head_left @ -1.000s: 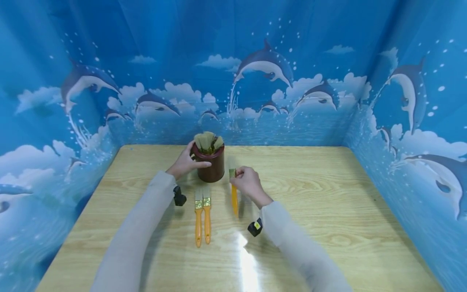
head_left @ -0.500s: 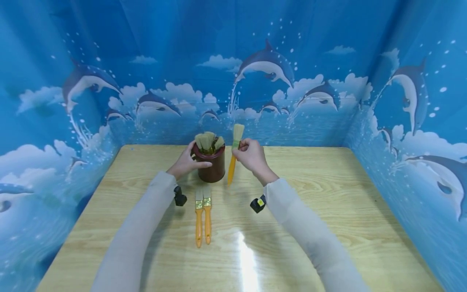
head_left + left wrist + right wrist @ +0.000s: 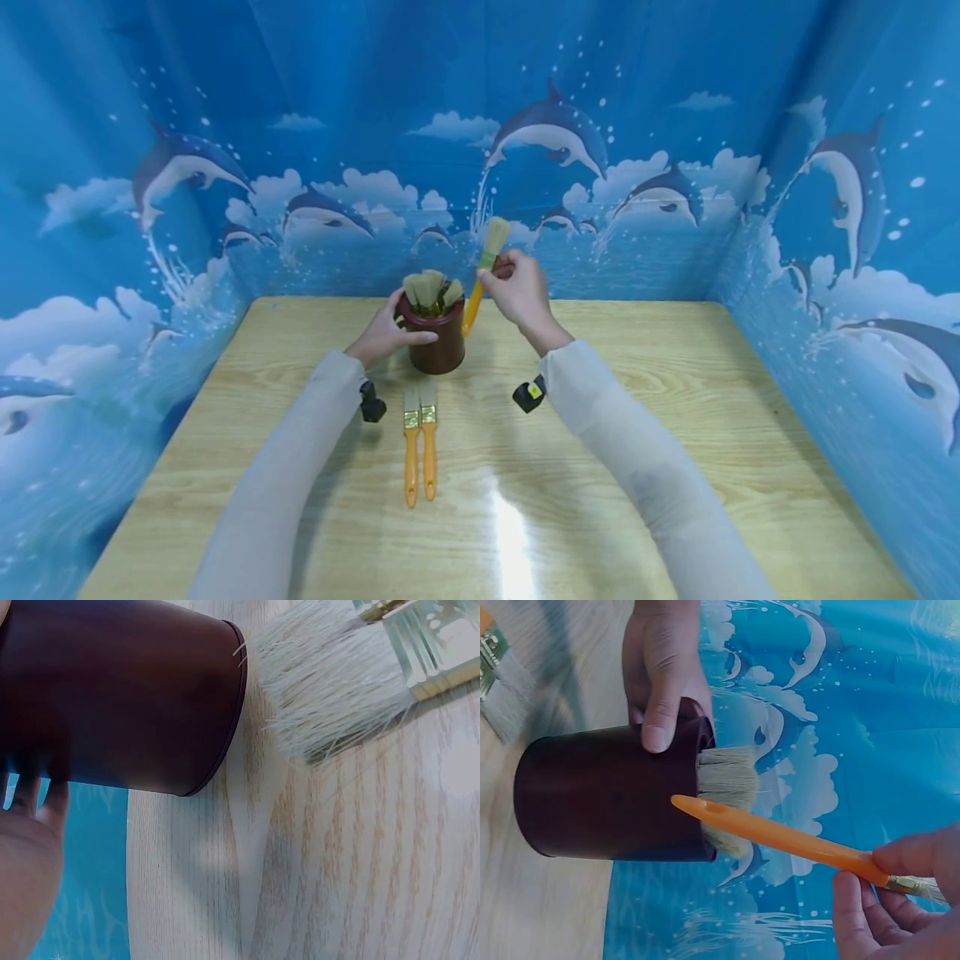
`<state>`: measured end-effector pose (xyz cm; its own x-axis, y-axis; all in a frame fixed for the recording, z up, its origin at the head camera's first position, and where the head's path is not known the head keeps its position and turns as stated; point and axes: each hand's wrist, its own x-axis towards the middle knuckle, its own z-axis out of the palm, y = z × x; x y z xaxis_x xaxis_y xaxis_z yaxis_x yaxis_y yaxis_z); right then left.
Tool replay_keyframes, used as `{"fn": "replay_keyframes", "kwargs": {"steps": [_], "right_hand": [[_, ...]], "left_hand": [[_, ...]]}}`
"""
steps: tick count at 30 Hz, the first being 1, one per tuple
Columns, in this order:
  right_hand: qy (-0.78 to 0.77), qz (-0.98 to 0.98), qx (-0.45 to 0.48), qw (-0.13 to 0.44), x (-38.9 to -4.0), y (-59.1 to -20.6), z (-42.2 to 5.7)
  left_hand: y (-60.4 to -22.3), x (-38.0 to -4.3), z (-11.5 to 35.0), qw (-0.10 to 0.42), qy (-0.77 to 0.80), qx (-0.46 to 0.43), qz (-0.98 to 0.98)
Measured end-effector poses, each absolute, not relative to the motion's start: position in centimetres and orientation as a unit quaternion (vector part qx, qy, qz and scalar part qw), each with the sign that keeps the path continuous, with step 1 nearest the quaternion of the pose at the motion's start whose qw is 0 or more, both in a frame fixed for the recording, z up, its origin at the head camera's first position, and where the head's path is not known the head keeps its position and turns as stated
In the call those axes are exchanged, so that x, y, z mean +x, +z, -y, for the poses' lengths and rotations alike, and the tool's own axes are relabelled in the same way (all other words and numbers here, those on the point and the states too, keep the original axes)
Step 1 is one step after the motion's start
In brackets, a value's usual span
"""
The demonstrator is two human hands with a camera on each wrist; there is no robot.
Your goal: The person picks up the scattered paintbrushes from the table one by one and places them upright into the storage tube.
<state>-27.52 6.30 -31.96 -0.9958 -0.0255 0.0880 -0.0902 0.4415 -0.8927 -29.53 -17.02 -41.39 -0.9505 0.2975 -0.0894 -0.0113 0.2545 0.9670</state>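
A dark brown cylindrical brush pot (image 3: 437, 352) stands toward the back of the table, with several paintbrushes (image 3: 425, 289) in it, bristles up. My left hand (image 3: 379, 335) holds the pot from the left, thumb across its front and fingers behind. Up beside the pot's right side, my right hand (image 3: 522, 293) pinches a paintbrush (image 3: 496, 237) near its metal band. That brush tilts, bristles up and to the right, and its orange handle (image 3: 780, 838) slants down toward the pot. In the right wrist view the handle's end overlaps the pot's wall near the rim.
Two orange-handled paintbrushes lie side by side in front of the pot, one left (image 3: 411, 458) and one right (image 3: 429, 457), bristles toward it. The wooden table (image 3: 645, 417) is bordered by a blue dolphin-print curtain (image 3: 360, 100) at the back and sides.
My right hand has raised the paintbrush from low over the table to the height of the pot's rim, tilting its handle toward the pot. My left hand keeps its hold on the pot.
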Motion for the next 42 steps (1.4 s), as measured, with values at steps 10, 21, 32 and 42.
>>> {"fn": "replay_keyframes", "kwargs": {"steps": [10,21,32,42], "right_hand": [[0.533,0.839,0.064,0.085,-28.1,-31.7,-5.0],[0.482,0.867,0.096,0.086,-28.5,-33.3,-3.8],[0.477,0.872,0.092,0.057,-29.0,-34.8,-3.9],[0.494,0.867,0.038,-0.058,-27.2,-38.4,-4.7]], "left_hand": [[-41.5,-29.6,17.0,0.128,0.596,0.086,-0.788],[-41.3,-29.4,16.9,0.122,0.6,0.095,-0.785],[-41.4,-29.3,16.9,0.12,0.607,0.102,-0.779],[-41.3,-29.3,17.0,0.124,0.602,0.097,-0.783]]}}
